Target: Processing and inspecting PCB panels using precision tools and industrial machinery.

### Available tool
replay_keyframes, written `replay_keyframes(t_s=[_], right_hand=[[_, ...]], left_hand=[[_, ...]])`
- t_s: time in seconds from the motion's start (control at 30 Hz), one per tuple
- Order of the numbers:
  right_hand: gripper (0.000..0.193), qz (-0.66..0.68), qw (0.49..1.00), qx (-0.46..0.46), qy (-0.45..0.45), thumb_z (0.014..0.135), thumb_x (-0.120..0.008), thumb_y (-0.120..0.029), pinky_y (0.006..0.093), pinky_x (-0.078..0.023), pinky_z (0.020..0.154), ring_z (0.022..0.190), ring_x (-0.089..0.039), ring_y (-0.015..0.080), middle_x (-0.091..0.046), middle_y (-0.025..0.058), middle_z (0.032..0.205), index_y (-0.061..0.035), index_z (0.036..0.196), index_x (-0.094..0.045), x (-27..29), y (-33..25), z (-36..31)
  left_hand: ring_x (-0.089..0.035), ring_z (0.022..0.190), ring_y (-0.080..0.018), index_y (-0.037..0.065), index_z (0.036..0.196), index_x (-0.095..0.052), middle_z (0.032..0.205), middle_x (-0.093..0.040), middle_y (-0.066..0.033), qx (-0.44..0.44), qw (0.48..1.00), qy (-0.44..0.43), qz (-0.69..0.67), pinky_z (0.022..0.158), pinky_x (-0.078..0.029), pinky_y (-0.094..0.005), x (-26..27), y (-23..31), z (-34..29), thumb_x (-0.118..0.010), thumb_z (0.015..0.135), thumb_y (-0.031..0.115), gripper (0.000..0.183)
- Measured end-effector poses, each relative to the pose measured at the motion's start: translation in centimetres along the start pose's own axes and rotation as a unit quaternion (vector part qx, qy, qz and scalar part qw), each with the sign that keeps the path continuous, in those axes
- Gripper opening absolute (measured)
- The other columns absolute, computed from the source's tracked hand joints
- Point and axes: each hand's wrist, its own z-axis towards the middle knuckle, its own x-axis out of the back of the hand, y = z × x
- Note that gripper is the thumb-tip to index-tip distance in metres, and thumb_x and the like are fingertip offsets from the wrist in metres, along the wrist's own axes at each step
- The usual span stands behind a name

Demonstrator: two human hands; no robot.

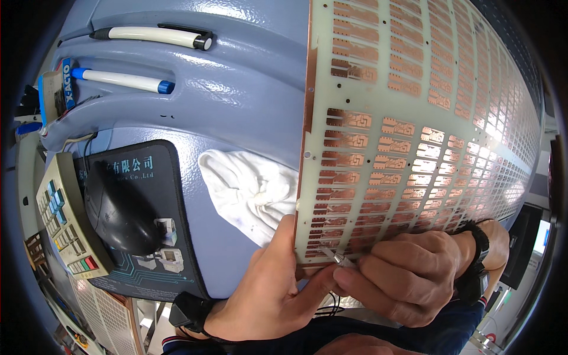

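A large pale green circuit board panel (378,100) with rows of copper patterns fills the right side, tilted up before me. My left hand (269,287) grips its lower left corner, thumb along the edge; the fingers behind the board are hidden. My right hand (408,275) is closed around a craft knife (340,258), of which only the metal collar and thin blade show. The blade tip lies against the panel near the lowest copper patterns, close to my left hand. The knife's handle is hidden in my fingers.
A crumpled white cloth (251,189) lies left of the board. Further left are a black mouse (118,207) on a dark mouse pad (189,260) and a beige keypad (68,219). A white marker (124,80), a pen (151,36) and a small box (56,94) sit in the blue-grey tray.
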Motion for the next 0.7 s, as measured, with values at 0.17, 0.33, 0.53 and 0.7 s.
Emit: replay_keyframes(t_s=[0.17,0.33,0.53,0.7], right_hand=[[0.029,-0.009,1.0,-0.011,0.011,0.064,-0.08,-0.017,0.0227,-0.035,0.05,0.066,-0.057,0.013,-0.058,0.0011,0.079,-0.0047,0.09,-0.073,-0.34,-0.22,-0.05],[0.03,-0.007,1.0,0.013,-0.01,0.064,-0.08,-0.017,0.0231,-0.036,0.05,0.066,-0.057,0.0129,-0.058,0.0008,0.079,-0.0044,0.091,-0.073,-0.04,-0.07,-0.29],[0.028,0.003,1.0,-0.001,-0.019,0.066,-0.079,-0.016,0.023,-0.037,0.051,0.066,-0.057,0.0138,-0.057,0.0017,0.08,-0.0034,0.091,-0.072,0.08,0.0,0.08],[0.027,0.004,0.999,0.027,-0.02,0.067,-0.077,-0.013,0.0235,-0.039,0.05,0.066,-0.057,0.015,-0.056,0.0042,0.081,-0.0012,0.09,-0.071,0.05,0.13,-0.01]], left_hand=[[-0.065,0.105,-0.0234,-0.005,0.128,-0.034,0.109,-0.062,-0.0193,0.001,1.0,0.004,-0.009,0.084,-0.052,-0.0326,0.09,-0.09,0.03,-0.063,0.087,-0.003,0.05],[-0.065,0.104,-0.0239,-0.005,0.129,-0.034,0.108,-0.062,-0.0193,-0.003,1.0,0.003,-0.006,0.084,-0.052,-0.0326,0.08,-0.54,0.0,-0.064,0.087,-0.001,0.052],[-0.066,0.103,-0.0256,-0.004,0.129,-0.033,0.106,-0.064,-0.0201,-0.009,0.999,0.0,0.04,0.08,-0.052,-0.0324,0.31,-0.13,0.08,-0.065,0.087,0.001,0.053],[-0.067,0.099,-0.0269,-0.003,0.131,-0.031,0.104,-0.065,-0.0202,-0.013,0.999,0.009,0.032,0.076,-0.052,-0.033,0.07,-0.27,-0.04,-0.065,0.087,0.003,0.055]])
